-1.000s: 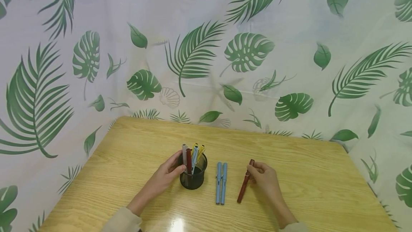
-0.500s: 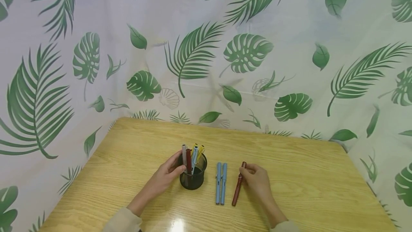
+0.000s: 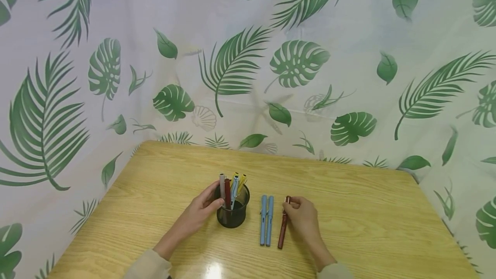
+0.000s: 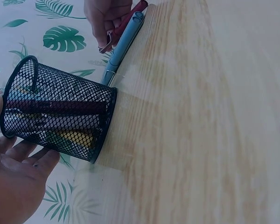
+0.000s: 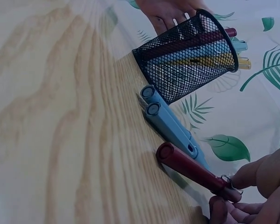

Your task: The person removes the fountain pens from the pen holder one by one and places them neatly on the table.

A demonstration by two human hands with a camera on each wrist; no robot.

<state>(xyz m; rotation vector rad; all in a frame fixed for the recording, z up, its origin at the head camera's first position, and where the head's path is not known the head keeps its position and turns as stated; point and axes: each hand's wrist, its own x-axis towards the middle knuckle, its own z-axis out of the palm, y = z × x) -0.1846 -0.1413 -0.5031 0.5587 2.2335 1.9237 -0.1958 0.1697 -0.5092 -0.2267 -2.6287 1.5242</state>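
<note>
My left hand [image 3: 198, 213] grips the black mesh pen holder [image 3: 231, 219] from its left side, thumb near the rim. The holder stands upright on the table with a grey pen [image 3: 222, 184], a dark red pen [image 3: 227, 193], a light blue pen [image 3: 234, 188] and yellow pens [image 3: 243, 181] inside. Between finger and thumb, my right hand [image 3: 305, 218] pinches another dark red pen [image 3: 282, 235] near its clip end. That pen lies low, just right of two blue pens [image 3: 262, 227] placed side by side. In the right wrist view, a narrow gap separates the red pen [image 5: 186, 165] from them.
A wooden table [image 3: 155, 171] carries everything. Behind it and at both sides hangs a white cloth [image 3: 248, 111] printed with green leaves. Light glares off the table near its front edge.
My right hand has moved left with the dark red pen, bringing it close to the blue pens and turning it nearer to parallel. The left hand and pen holder have stayed put.
</note>
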